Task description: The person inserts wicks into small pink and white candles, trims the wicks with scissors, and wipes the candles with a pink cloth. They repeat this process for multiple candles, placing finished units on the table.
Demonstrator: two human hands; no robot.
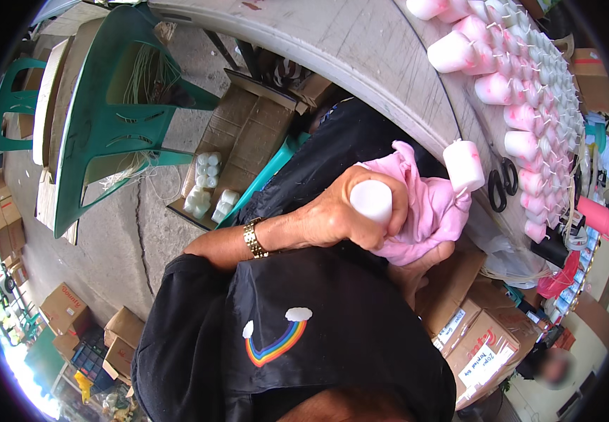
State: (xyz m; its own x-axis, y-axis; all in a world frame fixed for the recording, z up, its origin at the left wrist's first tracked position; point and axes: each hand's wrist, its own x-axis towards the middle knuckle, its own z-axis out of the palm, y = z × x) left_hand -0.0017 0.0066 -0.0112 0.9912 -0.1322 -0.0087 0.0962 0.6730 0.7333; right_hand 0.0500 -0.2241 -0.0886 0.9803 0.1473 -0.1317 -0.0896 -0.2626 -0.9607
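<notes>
My left hand, with a gold watch at its wrist, is closed round a white candle whose flat round end faces up. A crumpled pink cloth lies against the candle's far side. My right hand grips this cloth from below and is mostly covered by it. Just beyond the cloth, a white and pink candle stands at the table's near edge. Black scissors lie to the right of it.
Rows of white and pink candles with wicks cover the right of the table. Cardboard boxes stand at the lower right. On the left are a green plastic chair and an open carton holding wrapped white candles.
</notes>
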